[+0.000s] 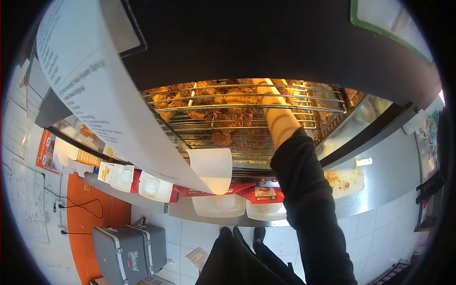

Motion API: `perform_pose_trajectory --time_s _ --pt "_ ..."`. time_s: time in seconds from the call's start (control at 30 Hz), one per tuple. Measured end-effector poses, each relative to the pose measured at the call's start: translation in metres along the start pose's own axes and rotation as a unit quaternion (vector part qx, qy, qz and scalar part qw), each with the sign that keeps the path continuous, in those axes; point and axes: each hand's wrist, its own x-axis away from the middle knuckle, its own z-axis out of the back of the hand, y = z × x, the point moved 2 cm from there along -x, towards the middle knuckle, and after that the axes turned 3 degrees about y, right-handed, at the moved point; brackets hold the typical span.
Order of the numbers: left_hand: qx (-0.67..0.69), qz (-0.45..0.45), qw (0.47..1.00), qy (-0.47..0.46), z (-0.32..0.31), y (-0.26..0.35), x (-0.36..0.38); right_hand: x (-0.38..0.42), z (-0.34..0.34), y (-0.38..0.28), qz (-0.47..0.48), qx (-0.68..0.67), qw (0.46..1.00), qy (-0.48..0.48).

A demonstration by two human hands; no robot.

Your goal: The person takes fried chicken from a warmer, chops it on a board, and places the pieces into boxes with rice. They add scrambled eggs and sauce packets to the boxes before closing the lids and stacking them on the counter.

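Note:
My right arm, in a dark sleeve, reaches up into a lit food warmer. The bare forearm passes behind the bars of a wire rack. My right hand lies beyond the warmer's dark top panel, so its fingers and anything in them are hidden. Browned pieces of fried chicken lie on the racks around the arm. A single darker piece sits on the lower level, left of the forearm. My left hand is out of view.
A printed paper sheet hangs across the left side. Open boxes with white mounds, seemingly rice, line the counter front. At right lies a crumb-covered board beside a white handle. A grey case stands on the floor.

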Motion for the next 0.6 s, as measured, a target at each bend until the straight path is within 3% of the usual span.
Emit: perform_pose_trajectory --time_s 0.6 --pt "0.008 -0.001 1.0 -0.002 -0.006 -0.012 0.014 0.02 0.001 0.0 0.015 -0.054 0.998 0.023"
